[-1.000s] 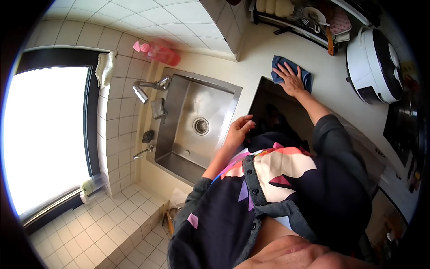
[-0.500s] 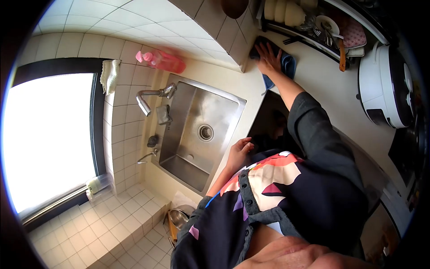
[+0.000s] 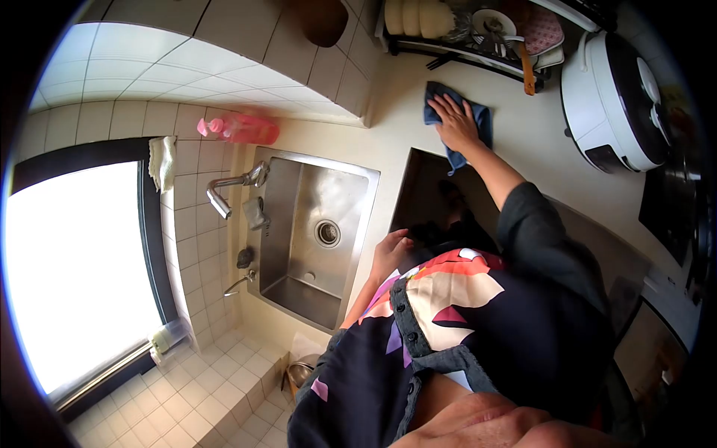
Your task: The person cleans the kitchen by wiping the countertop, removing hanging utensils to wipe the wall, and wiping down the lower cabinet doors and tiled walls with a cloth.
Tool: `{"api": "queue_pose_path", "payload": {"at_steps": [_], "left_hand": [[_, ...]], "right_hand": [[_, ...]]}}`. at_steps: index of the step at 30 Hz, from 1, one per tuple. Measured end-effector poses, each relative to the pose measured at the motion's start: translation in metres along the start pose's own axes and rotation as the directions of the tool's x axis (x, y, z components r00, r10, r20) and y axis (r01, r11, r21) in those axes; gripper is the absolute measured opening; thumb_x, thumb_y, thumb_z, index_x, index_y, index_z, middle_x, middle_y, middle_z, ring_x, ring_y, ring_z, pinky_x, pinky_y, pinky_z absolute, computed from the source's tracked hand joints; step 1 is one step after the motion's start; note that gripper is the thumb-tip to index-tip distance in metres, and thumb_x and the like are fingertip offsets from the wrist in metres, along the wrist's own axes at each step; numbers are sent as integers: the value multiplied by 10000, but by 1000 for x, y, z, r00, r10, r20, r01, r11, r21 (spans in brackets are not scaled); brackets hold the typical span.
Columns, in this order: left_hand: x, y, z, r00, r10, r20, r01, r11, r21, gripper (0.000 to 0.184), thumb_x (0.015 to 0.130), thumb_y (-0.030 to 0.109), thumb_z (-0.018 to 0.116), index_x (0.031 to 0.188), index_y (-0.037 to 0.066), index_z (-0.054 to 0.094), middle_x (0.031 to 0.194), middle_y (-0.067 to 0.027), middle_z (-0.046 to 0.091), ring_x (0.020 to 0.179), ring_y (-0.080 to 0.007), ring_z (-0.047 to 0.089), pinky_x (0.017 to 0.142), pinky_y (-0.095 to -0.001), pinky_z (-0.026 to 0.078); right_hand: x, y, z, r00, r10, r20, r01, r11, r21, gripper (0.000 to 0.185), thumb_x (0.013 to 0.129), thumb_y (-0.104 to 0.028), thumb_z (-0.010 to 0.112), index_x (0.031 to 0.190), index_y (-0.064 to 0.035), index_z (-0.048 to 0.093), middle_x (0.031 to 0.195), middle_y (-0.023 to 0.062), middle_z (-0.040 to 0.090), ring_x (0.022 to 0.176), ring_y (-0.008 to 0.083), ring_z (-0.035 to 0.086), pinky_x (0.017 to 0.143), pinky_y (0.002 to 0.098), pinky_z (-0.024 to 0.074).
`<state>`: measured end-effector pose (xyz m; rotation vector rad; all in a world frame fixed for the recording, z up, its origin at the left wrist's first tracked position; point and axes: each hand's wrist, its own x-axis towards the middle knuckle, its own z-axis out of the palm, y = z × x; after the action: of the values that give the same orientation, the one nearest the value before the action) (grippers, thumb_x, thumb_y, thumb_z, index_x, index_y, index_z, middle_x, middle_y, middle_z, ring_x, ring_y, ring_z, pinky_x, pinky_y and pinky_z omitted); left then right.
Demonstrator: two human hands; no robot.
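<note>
My right hand point(image 3: 457, 127) lies flat with fingers spread on a dark blue cloth point(image 3: 484, 123), pressing it against the pale countertop point(image 3: 407, 112). The cloth is partly crumpled, and one corner hangs toward the counter's front edge. My left hand point(image 3: 390, 250) rests by that front edge, close to my body and beside the sink point(image 3: 371, 216). Its fingers are loosely bent and I see nothing in them.
A chrome faucet point(image 3: 218, 198), a grey sponge point(image 3: 256, 214) and a pink bottle point(image 3: 250, 129) stand along the sink's back side. Beyond the cloth is a dish rack point(image 3: 467, 51) with utensils. A white rice cooker point(image 3: 601, 104) sits at right.
My right hand has slid the cloth away from the tiled wall corner, rightward and a little nearer to me. The view has shifted; my left hand stays by the counter edge.
</note>
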<state>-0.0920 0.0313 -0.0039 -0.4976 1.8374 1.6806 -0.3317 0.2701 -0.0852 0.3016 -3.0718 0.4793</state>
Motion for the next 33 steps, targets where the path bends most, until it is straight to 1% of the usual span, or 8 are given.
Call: {"api": "queue_pose_path", "payload": {"at_steps": [8, 13, 18, 20, 25, 30, 32, 33], "left_hand": [[10, 15, -1, 1000, 23, 21, -25, 996, 83, 368, 893, 203, 545, 1197, 1, 499, 960, -78, 629, 864, -134, 598, 762, -247, 461], [-3, 9, -6, 1000, -24, 0, 24, 995, 93, 388, 874, 201, 556, 1185, -24, 500, 936, -88, 636, 859, -142, 598, 772, -248, 462], [-1, -6, -10, 999, 17, 49, -24, 990, 141, 397, 857, 192, 563, 1167, -49, 505, 915, -94, 641, 851, -139, 598, 778, -246, 462], [0, -3, -6, 998, 32, 60, -39, 991, 125, 397, 859, 194, 565, 1168, -48, 504, 919, -95, 635, 843, -140, 594, 769, -246, 464], [2, 1, 9, 994, -6, 113, -5, 995, 97, 370, 876, 192, 556, 1172, -25, 510, 940, -88, 628, 869, -149, 589, 792, -256, 458], [6, -17, 20, 986, -50, 161, 42, 998, 53, 351, 883, 186, 555, 1175, -4, 516, 962, -84, 627, 900, -151, 589, 819, -261, 452], [8, -23, 21, 983, -63, 170, 25, 976, 215, 367, 876, 189, 563, 1183, -4, 508, 963, -84, 627, 897, -145, 589, 822, -259, 450], [8, -26, 23, 984, -63, 167, 26, 976, 216, 367, 876, 189, 563, 1183, -4, 508, 963, -84, 627, 897, -145, 589, 822, -259, 450]], "right_hand": [[4, 92, -22, 956, 265, -122, -277, 957, -90, 559, 830, -288, 529, 1348, -257, 321, 1425, -57, 293, 1326, 132, 236, 1065, 452, 168], [7, 76, -17, 899, 405, -166, -428, 894, -132, 539, 848, -319, 489, 1353, -247, 317, 1433, -56, 281, 1332, 138, 220, 1063, 467, 150], [-38, 71, -21, 921, 354, -164, -373, 922, -103, 545, 836, -312, 512, 1346, -242, 331, 1431, -43, 287, 1329, 144, 228, 1066, 454, 158], [-66, 83, -27, 947, 278, -162, -295, 951, -90, 561, 817, -281, 540, 1339, -237, 340, 1422, -37, 302, 1321, 149, 250, 1061, 447, 185], [-128, 127, -51, 851, 478, -218, -501, 863, -63, 558, 820, -270, 527, 1341, -233, 330, 1423, -31, 299, 1323, 159, 250, 1059, 456, 199], [-123, 140, -50, 819, 527, -225, -557, 826, -92, 555, 835, -293, 507, 1351, -236, 311, 1445, -33, 249, 1333, 155, 223, 1068, 457, 180], [-112, 147, -48, 803, 544, -244, -576, 814, -80, 549, 844, -303, 494, 1355, -230, 307, 1445, -20, 251, 1339, 163, 207, 1069, 468, 170], [-105, 153, -49, 795, 552, -251, -586, 806, -84, 547, 847, -307, 489, 1357, -226, 306, 1447, -17, 248, 1342, 166, 199, 1070, 474, 165]]}}
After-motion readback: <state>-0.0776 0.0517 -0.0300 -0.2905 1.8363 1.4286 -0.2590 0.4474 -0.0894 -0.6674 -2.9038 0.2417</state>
